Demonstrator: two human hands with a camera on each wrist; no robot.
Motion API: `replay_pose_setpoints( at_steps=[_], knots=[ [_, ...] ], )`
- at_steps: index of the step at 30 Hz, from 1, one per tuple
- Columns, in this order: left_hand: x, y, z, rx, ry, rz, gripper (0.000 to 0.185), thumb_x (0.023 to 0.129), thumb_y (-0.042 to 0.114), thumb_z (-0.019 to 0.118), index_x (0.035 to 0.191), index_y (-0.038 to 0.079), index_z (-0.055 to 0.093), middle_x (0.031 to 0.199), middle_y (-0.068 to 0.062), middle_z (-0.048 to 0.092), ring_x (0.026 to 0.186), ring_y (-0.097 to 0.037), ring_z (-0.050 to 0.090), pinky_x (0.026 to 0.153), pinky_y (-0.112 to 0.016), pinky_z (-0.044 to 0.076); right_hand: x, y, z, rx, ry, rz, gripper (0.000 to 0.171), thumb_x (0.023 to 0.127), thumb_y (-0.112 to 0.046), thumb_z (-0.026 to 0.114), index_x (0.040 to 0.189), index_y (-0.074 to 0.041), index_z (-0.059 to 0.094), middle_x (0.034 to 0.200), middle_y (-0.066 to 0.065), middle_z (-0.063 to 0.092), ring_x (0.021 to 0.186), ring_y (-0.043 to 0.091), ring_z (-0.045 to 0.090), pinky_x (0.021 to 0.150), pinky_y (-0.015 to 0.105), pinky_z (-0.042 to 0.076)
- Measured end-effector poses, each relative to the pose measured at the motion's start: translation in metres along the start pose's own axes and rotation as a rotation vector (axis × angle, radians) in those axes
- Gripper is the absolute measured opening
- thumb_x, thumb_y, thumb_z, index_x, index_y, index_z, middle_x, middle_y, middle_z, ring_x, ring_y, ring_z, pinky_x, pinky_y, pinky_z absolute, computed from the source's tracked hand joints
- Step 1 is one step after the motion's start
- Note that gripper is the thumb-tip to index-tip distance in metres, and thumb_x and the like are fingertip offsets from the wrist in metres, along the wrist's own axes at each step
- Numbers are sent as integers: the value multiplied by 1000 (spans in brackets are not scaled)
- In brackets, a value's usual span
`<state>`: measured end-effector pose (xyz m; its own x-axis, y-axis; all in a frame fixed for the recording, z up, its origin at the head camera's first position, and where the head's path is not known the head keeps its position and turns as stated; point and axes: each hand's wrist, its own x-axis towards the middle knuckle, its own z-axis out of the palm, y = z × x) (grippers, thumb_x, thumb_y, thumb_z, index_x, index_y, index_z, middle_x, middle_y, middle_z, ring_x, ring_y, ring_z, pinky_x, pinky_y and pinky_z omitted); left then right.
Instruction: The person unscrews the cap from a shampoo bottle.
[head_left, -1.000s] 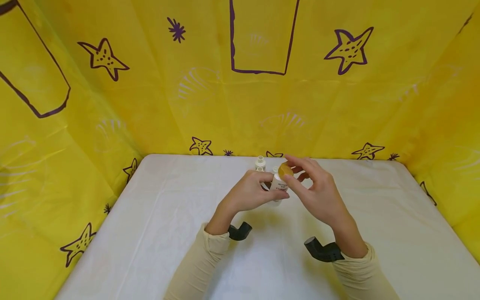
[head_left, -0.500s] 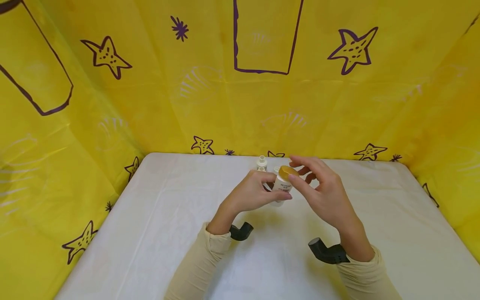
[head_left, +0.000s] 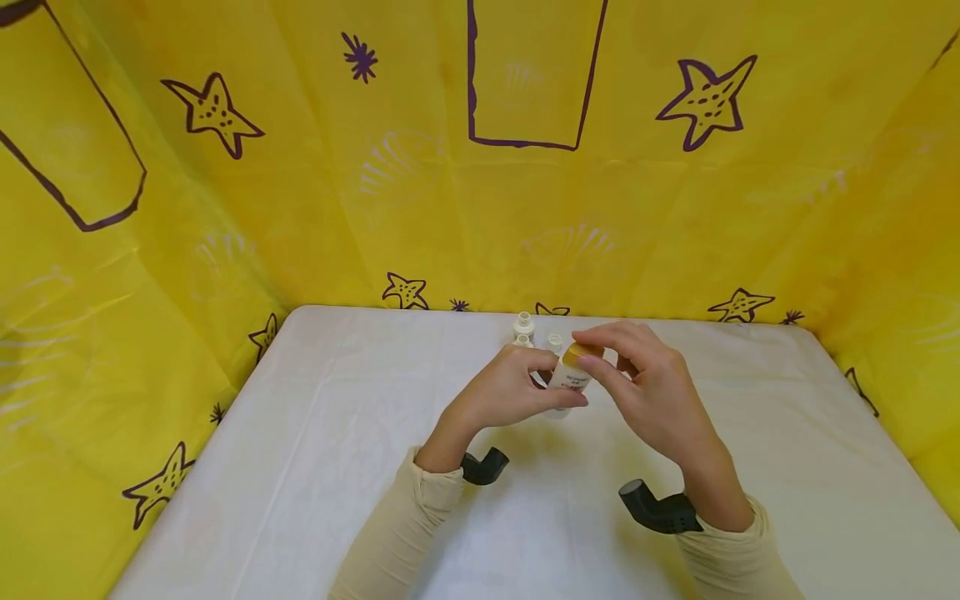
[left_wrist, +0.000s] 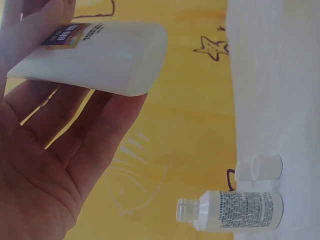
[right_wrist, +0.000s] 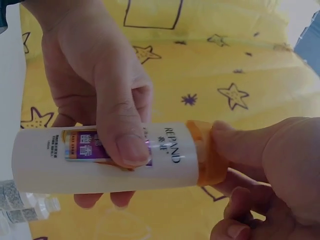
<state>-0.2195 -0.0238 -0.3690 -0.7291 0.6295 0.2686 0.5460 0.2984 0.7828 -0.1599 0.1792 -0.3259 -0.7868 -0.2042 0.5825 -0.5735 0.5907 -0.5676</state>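
My left hand (head_left: 502, 387) grips a white shampoo bottle (right_wrist: 170, 176) lettered REPAND, thumb across its purple and orange label, fingers behind. An orange cap (right_wrist: 205, 150) sits on the bottle's end. My right hand (head_left: 652, 387) pinches this cap, its thumb on the near side. In the head view the bottle is held above the table, tilted with its cap toward the upper right, and partly hidden by both hands. The left wrist view shows the bottle's bare base (left_wrist: 150, 60).
Behind the hands stand small white bottles (head_left: 524, 323) with uncapped necks. White caps or short cylinders (left_wrist: 267, 167) stand beside one of them. A white cloth covers the table (head_left: 315, 467). Yellow curtains (head_left: 315, 167) with starfish drawings enclose the back and sides.
The bottle has tilted and shifted slightly right with my left hand. My right hand's fingers have come down over the orange cap, which was turned to a different angle earlier.
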Motion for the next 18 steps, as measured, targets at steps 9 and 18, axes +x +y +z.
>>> replay_pose_setpoints(
  at_steps=[9,18],
  knots=[
    [1,-2,1,1,7,10,39,84,35,85,66,18,55,63,6,57,64,-16,58,53,-19,42,-3,-1,-3,-19,-17,2,43,87,-6,78,129,-15,70,117,1,72,78,6,46,63,17,41],
    [2,-3,2,6,22,11,45,83,36,85,64,17,50,62,3,50,62,-11,56,54,-20,43,-5,-12,-2,-118,24,113,52,85,-24,84,132,-14,65,106,7,58,84,17,51,68,27,45]
  ],
)
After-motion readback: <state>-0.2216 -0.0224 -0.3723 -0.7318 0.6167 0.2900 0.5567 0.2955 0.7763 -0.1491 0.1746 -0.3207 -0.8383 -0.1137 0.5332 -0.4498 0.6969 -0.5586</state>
